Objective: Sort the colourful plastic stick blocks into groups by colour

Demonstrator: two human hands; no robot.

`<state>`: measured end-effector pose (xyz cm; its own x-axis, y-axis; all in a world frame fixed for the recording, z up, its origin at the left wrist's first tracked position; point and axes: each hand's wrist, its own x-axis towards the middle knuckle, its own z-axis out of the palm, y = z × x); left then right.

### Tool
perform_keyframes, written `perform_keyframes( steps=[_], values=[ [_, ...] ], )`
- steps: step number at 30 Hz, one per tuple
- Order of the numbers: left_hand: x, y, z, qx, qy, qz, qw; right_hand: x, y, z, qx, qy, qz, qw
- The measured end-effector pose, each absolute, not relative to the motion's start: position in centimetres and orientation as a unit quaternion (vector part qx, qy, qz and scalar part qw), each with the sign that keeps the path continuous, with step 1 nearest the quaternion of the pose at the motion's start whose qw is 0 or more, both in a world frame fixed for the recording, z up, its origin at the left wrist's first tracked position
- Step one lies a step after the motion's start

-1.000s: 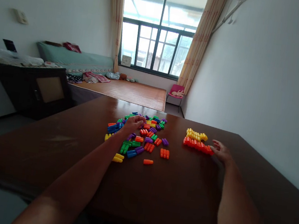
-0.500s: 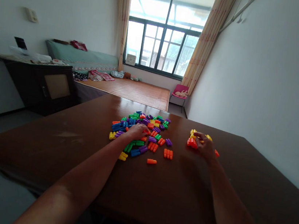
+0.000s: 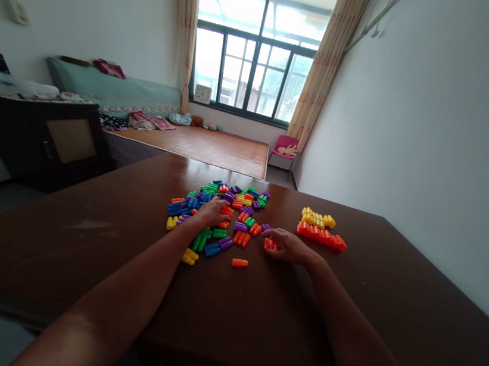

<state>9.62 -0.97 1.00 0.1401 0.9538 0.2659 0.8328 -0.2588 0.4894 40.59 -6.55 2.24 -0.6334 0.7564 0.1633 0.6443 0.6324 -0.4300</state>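
Note:
A pile of plastic toy blocks (image 3: 213,250) in blue, green, purple, yellow and orange, shaped like joined short tubes, is spread over the brown table. At the pile's middle, my left hand (image 3: 211,211) has its fingers curled on an orange block (image 3: 227,211). My right hand (image 3: 286,246), at the pile's right edge, has thumb and fingers closed around another orange block (image 3: 269,244), partly hidden by them. Farther right lie a long orange row of blocks (image 3: 322,236) and, behind it, yellow blocks (image 3: 317,218) in rows. One orange piece (image 3: 240,263) lies by itself nearer me.
The brown table (image 3: 124,275) extends on both sides of my arms. Beyond it are a low bed (image 3: 213,149), a pink chair (image 3: 284,146) with a soft toy and a window. A dark cabinet (image 3: 29,137) stands at the left, and a white wall runs along the right.
My right hand has moved left from the sorted yellow and orange rows to the orange block beside the pile. My left hand stays at the pile. The view has turned slightly right.

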Motion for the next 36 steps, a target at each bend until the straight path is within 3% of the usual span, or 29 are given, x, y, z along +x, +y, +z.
perform_keyframes(
  steps=[8,13,20,28,36],
  values=[
    [9.7,-1.1,0.9,0.766,0.574,0.276,0.084,42.2,-5.1,1.3,-0.528,-0.815,0.117,0.209],
    [9.9,-1.6,1.3,0.767,0.574,0.282,0.057,44.0,-4.5,1.6,-0.618,-0.756,0.149,0.156],
    [10.0,-2.2,2.3,0.752,0.584,0.304,0.039,45.3,-5.2,2.8,-0.383,-0.869,0.262,0.17],
    [10.2,-2.3,2.3,0.736,0.6,0.311,0.038,47.0,-6.1,4.6,-0.451,-0.809,0.373,0.039],
    [10.1,-2.0,2.1,0.731,0.601,0.318,0.055,48.7,-5.6,3.9,-0.549,-0.783,0.289,0.039]
  ],
)
